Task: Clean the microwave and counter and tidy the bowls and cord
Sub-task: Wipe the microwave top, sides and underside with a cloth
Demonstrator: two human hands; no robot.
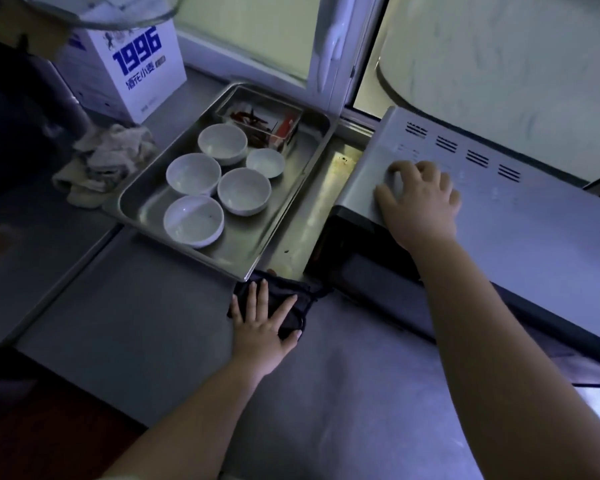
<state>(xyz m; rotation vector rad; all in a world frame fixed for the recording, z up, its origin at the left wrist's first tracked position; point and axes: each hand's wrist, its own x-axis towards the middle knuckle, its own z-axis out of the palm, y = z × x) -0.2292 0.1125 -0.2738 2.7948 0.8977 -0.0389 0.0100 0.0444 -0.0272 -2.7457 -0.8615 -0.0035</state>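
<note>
A silver microwave stands on the steel counter at the right. My right hand rests palm down on its top near the left corner, fingers bent, holding nothing. My left hand lies flat with spread fingers on a dark cloth, pressed to the counter just in front of a steel tray. Several white bowls sit in that tray. No cord shows.
A small clear container of red chillies sits at the tray's back. A crumpled pale rag lies left of the tray, behind it a white box marked 1996. The stained counter strip runs between tray and microwave. A window stands behind.
</note>
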